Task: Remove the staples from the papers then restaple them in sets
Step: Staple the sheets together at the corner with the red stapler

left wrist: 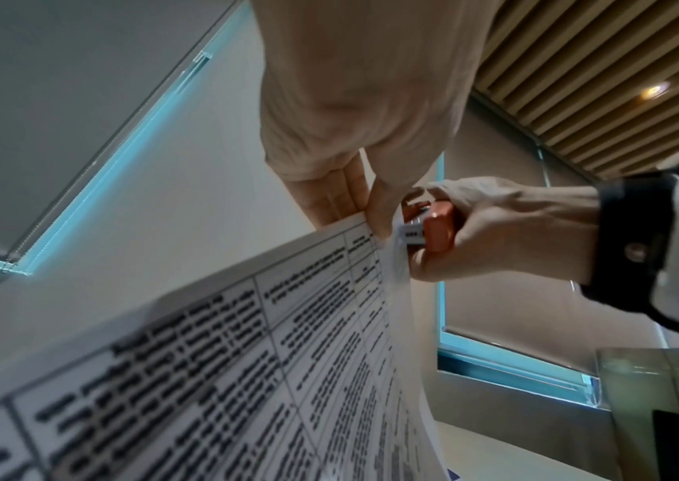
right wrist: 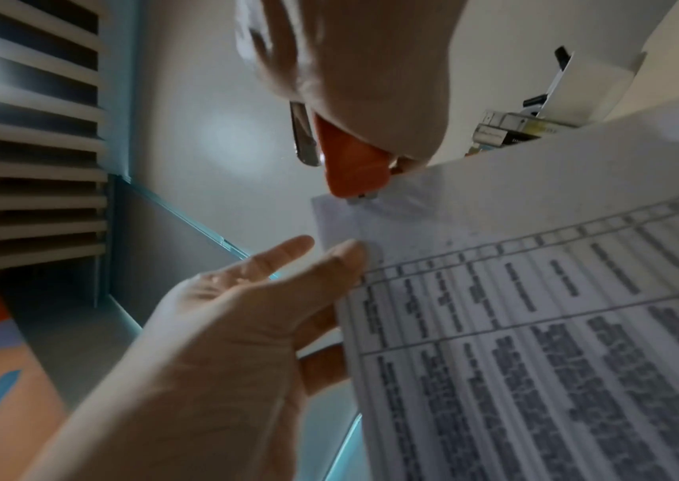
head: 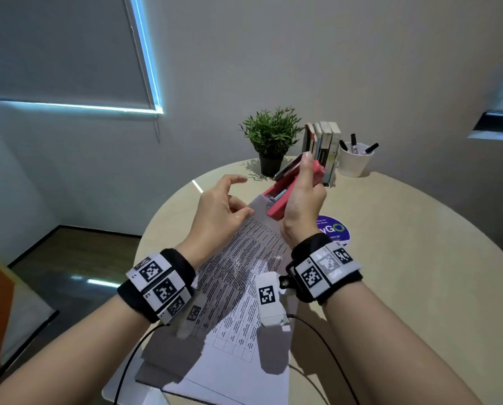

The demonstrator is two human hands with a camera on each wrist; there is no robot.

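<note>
A set of printed papers (head: 238,276) with a table on them is held up over the round table, top corner raised. My left hand (head: 218,209) pinches the papers near that corner, thumb on top and fingers underneath, index finger lifted free. My right hand (head: 301,200) grips a red stapler (head: 276,200), whose mouth sits over the top corner of the papers. In the right wrist view the stapler (right wrist: 354,169) bites the corner of the papers (right wrist: 535,325) just above my left hand (right wrist: 247,309). The left wrist view shows the stapler (left wrist: 432,227) beside my thumb.
More paper sheets (head: 203,375) lie on the beige round table (head: 405,258) under my wrists. At the table's far side stand a potted plant (head: 272,138), several books (head: 322,147) and a white cup of markers (head: 355,159). A blue round sticker (head: 333,230) lies by my right wrist.
</note>
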